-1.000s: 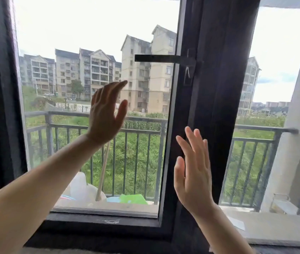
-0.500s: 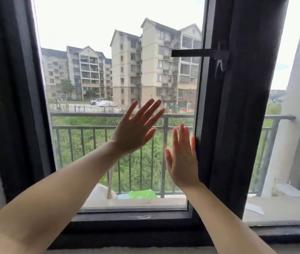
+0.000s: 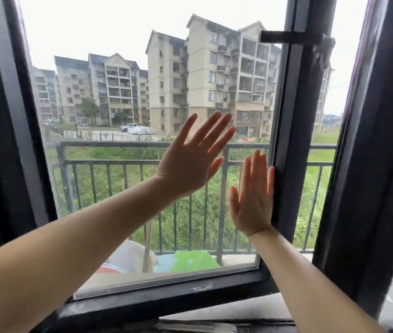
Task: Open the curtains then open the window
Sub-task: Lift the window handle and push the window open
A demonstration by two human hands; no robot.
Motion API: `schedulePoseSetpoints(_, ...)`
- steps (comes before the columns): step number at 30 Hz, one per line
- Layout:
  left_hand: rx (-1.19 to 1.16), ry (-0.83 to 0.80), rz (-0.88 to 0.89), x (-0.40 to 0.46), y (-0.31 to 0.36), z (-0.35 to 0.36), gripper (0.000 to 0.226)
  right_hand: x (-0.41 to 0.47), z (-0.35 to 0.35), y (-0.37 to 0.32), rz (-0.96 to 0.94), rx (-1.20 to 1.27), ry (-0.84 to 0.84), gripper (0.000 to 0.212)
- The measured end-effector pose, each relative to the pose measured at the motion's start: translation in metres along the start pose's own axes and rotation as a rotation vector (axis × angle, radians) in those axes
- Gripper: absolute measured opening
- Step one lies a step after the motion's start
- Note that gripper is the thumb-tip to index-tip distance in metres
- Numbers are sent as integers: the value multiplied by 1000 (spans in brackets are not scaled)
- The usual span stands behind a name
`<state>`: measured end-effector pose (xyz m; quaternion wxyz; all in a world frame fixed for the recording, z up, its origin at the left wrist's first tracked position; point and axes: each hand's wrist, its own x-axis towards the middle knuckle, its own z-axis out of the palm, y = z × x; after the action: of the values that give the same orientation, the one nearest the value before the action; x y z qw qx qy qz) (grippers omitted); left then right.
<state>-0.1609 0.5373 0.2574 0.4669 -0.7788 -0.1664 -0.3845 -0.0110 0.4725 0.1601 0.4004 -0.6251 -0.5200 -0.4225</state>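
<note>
A dark-framed window sash (image 3: pixel 289 145) stands swung outward, with a gap of open air between its right edge and the fixed frame (image 3: pixel 368 164). Its horizontal handle (image 3: pixel 294 37) sticks out at the top right. My left hand (image 3: pixel 190 162) lies flat with fingers spread on the glass pane (image 3: pixel 118 116), near the middle. My right hand (image 3: pixel 253 198) is also flat on the glass, its little-finger edge against the sash's right stile. No curtain shows in view.
Outside runs a dark balcony railing (image 3: pixel 142 162), with a green and blue cloth (image 3: pixel 190 260), a white bundle and a wooden stick on the balcony floor. The grey sill (image 3: pixel 238 308) lies below. Apartment blocks and grass lie beyond.
The sash has swung further outward and the gap on the right has widened. Both hands have moved up to the glass and now press flat on it.
</note>
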Motion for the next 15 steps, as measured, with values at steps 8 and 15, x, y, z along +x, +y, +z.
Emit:
schedulePoseSetpoints(8,154,-90,-33,16,-9,62,58,35,92,27,-31,176,-7,60)
schedulePoseSetpoints(15,255,-185,-91,30,-22,131,56,73,186,39,-36,404,-49,64)
